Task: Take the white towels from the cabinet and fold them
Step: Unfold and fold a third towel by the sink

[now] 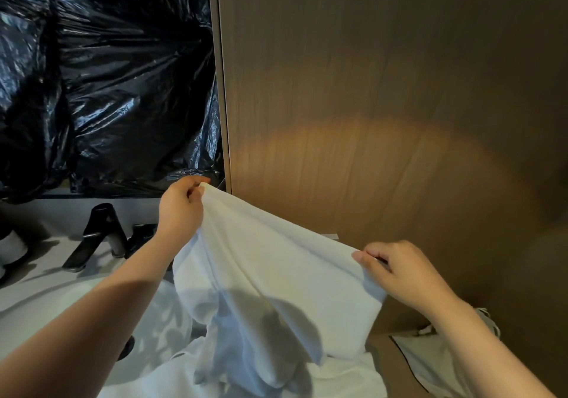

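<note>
A white towel [261, 274] hangs stretched between my two hands in front of a brown wooden panel [384, 90]. My left hand [181, 210] pinches its upper left corner, raised near the panel's left edge. My right hand [402, 271] pinches the other corner, lower and to the right. The towel's lower part droops in folds onto more white cloth [172, 379] heaped at the bottom of the view.
A black faucet [98, 234] stands on a pale sink counter [37, 293] at the left. Crumpled black plastic sheeting [101, 75] covers the wall above it. A white item with straps [430, 357] lies at the lower right.
</note>
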{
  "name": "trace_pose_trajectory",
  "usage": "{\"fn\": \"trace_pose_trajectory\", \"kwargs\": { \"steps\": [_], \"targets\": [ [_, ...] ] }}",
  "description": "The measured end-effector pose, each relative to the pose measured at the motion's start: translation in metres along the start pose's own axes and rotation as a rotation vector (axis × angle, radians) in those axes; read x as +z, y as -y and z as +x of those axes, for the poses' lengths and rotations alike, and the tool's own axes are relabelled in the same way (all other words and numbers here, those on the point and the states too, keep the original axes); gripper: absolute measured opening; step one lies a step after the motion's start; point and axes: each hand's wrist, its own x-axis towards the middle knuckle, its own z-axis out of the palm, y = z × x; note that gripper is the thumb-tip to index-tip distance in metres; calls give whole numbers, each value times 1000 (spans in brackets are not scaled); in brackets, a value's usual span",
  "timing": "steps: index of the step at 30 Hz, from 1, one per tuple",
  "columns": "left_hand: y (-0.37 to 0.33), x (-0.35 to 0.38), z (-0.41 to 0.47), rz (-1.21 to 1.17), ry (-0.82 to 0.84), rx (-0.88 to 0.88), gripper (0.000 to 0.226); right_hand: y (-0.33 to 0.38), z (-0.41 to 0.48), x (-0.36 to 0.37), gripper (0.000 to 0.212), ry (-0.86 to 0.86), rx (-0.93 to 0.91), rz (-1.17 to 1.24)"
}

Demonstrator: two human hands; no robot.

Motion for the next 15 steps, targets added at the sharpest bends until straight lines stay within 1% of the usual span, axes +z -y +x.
{"fn": "trace_pose_trajectory", "kwargs": {
  "steps": [2,4,6,7,9,12,13,15],
  "targets": [
    [-2,-1,1,-11,-11,-1,27,0,2,-3,48,-4,11,39],
    [-2,-2,3,-15,-23,4,26,0,3,-4,53,-41,8,165],
    [-2,-3,5,-8,-34,9,26,1,3,-4,58,-82,-39,232],
    [-1,-3,5,-6,-38,3,27,2,4,-5,60,-82,-66,220],
    [-1,-3,6,-5,-43,-22,27,3,5,-8,62,-52,-104,76],
    [-1,-3,6,-1,-38,-43,26,-2,11,-18,62,-12,-71,-286],
    [-1,-3,6,-6,-38,-43,26,-4,15,-22,61,-14,-37,-361],
    [-4,-5,6,-17,-51,-22,25,-7,22,-33,56,-33,-8,-378]
  ]
}}
